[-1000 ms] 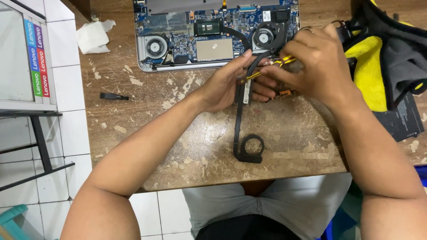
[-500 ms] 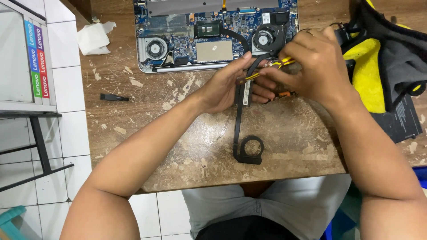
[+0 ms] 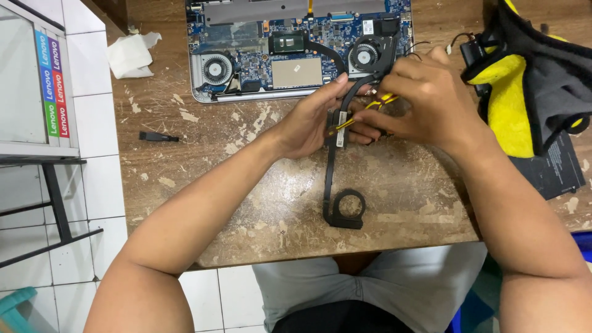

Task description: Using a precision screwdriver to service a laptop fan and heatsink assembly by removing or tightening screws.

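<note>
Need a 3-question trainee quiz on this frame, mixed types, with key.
1. True or false: both hands grip the black heat pipe part together.
2. What lies alone left of the arms? A) small black tool B) a hammer C) a mug
3. How many fans show in the opened laptop?

Key: 1 true: left hand and right hand meet on it. 2 A. 3 two.

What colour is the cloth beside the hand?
Yellow with black and grey, the cloth shows best in the head view.
</note>
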